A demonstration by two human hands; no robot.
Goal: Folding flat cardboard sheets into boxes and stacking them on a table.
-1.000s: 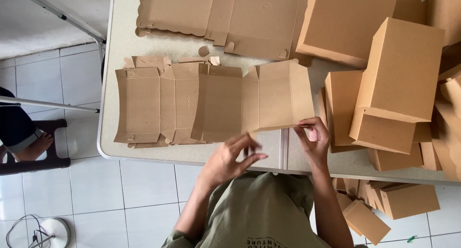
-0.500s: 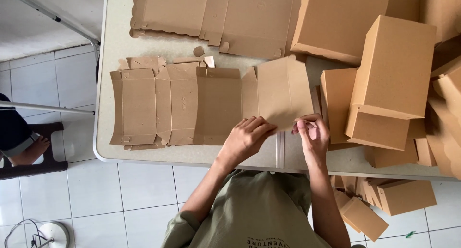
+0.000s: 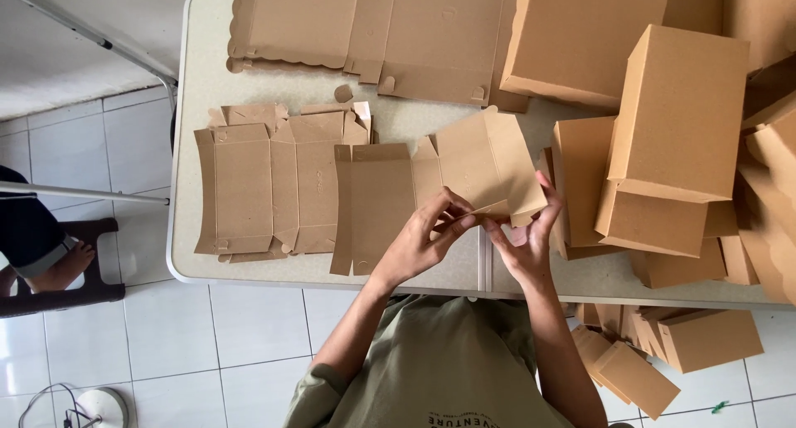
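Observation:
A flat brown cardboard box blank [image 3: 390, 192] lies on the pale table [image 3: 195, 80], its right end lifted and folded up. My left hand [image 3: 423, 237] pinches a flap at the blank's near right edge. My right hand [image 3: 522, 241] grips the same raised panel from the right, fingers curled around its corner. A second flat blank [image 3: 265, 179] lies under it to the left.
More flat blanks [image 3: 365, 30] lie at the table's far side. Assembled brown boxes [image 3: 672, 130] are stacked at the right, and more boxes [image 3: 688, 341] sit on the tiled floor. Another person's foot [image 3: 58, 266] rests on a stool at the left.
Both hands came together on the top blank's right end and lifted it. That panel now stands folded up off the table instead of lying flat.

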